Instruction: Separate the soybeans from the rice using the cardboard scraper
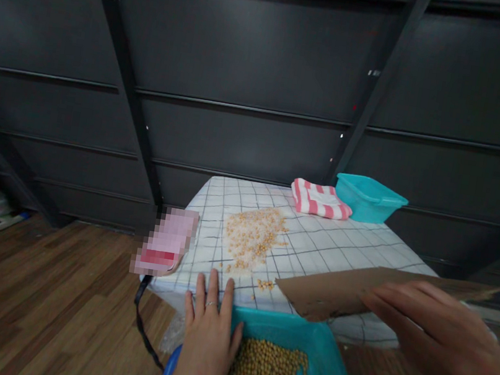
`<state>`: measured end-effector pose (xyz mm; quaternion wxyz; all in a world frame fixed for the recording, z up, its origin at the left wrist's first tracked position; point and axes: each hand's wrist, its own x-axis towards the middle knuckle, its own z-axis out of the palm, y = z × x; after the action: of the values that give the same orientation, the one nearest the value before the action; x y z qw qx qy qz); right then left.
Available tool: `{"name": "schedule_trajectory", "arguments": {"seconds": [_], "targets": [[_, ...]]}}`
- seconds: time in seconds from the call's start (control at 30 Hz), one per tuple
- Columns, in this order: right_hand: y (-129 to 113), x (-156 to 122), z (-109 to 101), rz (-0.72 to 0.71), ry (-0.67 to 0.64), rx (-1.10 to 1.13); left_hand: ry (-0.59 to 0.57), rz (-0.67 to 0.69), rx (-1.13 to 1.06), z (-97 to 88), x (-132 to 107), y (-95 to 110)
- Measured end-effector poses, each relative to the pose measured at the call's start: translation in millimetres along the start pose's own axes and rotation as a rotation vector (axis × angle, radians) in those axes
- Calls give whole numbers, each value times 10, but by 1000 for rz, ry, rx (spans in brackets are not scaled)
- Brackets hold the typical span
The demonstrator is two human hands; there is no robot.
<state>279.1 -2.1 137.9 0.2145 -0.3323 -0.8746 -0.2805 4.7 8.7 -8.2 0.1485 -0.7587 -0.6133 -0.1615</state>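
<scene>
While the right hand [440, 329] grips a piece of brown cardboard [328, 290], whose left tip is just beside a few loose kernels [265, 284], the left hand [207, 338] stretches out with fingers spread and nothing in its grasp; it reaches over the side of a teal tray [328, 374] part-filled with greenish beans [257, 373], though I can't tell whether it presses there; beyond its fingertips, a mixed pile of white grains and yellow kernels [253, 232] lies on the checked cloth [354, 247]; farther back, a striped towel [321, 199] sits beside a teal basin [364, 208].
</scene>
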Motion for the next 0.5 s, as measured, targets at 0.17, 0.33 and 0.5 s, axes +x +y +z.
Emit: {"name": "schedule_trajectory", "arguments": {"seconds": [0.17, 0.33, 0.5], "targets": [[-34, 39, 71, 44, -46, 85, 7, 1, 8, 8, -1, -8], [28, 176, 152, -93, 34, -2, -5, 0, 5, 15, 0, -6], [92, 140, 66, -107, 40, -59, 2, -4, -7, -1, 0, -1]]}}
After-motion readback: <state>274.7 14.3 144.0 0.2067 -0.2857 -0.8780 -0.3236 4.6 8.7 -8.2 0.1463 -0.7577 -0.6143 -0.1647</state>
